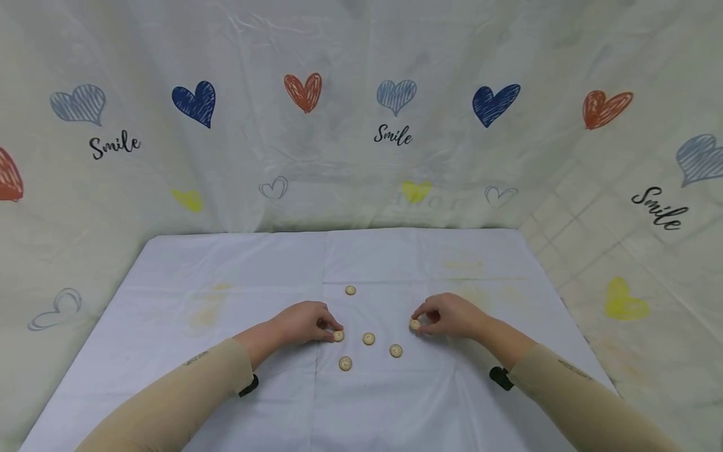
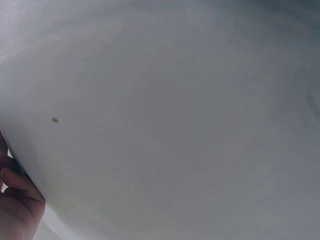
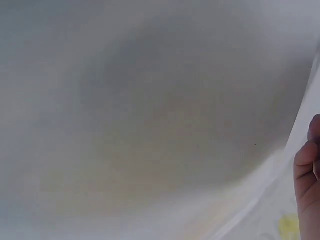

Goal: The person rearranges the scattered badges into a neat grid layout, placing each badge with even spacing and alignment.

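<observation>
Though apart, left fingers (image 1: 332, 319) and right fingers (image 1: 423, 308), nearly closed, each round one button (image 1: 415, 324).

Left sleeve (image 1: 175, 390) and right sleeve (image 1: 587, 398) long, tan; small dark print (image 1: 196, 358) above each cuff. Black wrist camera (image 1: 501, 378) showing beside each cuff.

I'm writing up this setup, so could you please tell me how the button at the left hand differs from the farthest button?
The held button is pinched by the left hand, while the farthest button lies untouched. The held button is partly covered; the farthest button shows whole. Both are round and tan.
</observation>
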The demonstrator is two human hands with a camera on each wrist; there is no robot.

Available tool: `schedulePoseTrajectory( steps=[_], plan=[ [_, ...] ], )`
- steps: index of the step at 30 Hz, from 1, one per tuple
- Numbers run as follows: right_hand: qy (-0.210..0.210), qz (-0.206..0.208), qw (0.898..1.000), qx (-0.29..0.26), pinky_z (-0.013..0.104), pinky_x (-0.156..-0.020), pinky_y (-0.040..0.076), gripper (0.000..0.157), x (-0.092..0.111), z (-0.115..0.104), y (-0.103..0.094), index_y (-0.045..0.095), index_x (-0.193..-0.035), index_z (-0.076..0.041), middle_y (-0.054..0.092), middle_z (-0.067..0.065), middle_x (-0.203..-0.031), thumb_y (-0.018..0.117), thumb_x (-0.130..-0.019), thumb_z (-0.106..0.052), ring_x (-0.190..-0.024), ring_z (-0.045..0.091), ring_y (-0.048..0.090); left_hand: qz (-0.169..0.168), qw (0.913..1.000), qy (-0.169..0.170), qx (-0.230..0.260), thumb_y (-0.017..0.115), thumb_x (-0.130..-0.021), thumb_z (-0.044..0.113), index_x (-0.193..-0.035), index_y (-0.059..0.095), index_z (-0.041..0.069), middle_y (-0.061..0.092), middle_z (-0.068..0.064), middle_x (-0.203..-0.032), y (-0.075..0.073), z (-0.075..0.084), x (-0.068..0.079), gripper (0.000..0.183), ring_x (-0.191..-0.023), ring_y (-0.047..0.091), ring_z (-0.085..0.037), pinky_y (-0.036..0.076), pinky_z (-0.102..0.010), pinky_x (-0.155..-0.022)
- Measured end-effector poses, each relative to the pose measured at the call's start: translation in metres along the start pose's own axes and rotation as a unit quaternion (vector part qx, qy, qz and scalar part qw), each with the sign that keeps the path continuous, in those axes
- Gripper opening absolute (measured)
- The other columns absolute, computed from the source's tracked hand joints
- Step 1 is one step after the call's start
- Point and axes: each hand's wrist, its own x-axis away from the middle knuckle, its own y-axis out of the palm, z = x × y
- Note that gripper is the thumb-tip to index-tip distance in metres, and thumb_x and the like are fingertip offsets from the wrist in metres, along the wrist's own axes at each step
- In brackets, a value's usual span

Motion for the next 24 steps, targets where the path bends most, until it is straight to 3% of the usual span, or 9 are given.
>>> schedulePoseTrajectory(
  steps=[16, 24],
  plan=[
    [0.051, 0.0, 0.999, -0.013, 0.03, -0.066, 0.042, 0.017, -0.057, -0.009, -0.007, 0.077, -0.103, -0.027, 0.056, -0.009, -0.07, 0.079, -0.086, -0.029, -0.067, 0.01, 0.05, -0.002, 1.0, -0.005, 0.006, 0.081, -0.084, 0.027, -0.105, 0.08, 0.027, 0.057, 0.015, -0.081, -0.004, -0.001, 0.003, 0.021, -0.075, 0.052, -0.005, 0.045, -0.026, -0.071],
    [0.117, -0.004, 0.992, -0.041, 0.032, -0.066, 0.043, 0.019, -0.085, -0.01, -0.009, 0.077, -0.104, -0.026, 0.059, -0.004, -0.075, 0.079, -0.086, -0.031, -0.069, 0.014, 0.052, -0.005, 1.0, -0.001, 0.007, 0.081, -0.084, 0.027, -0.106, 0.08, 0.027, 0.057, 0.016, -0.081, -0.001, -0.001, 0.001, 0.021, -0.075, 0.052, -0.004, 0.045, -0.025, -0.07]
  ],
)
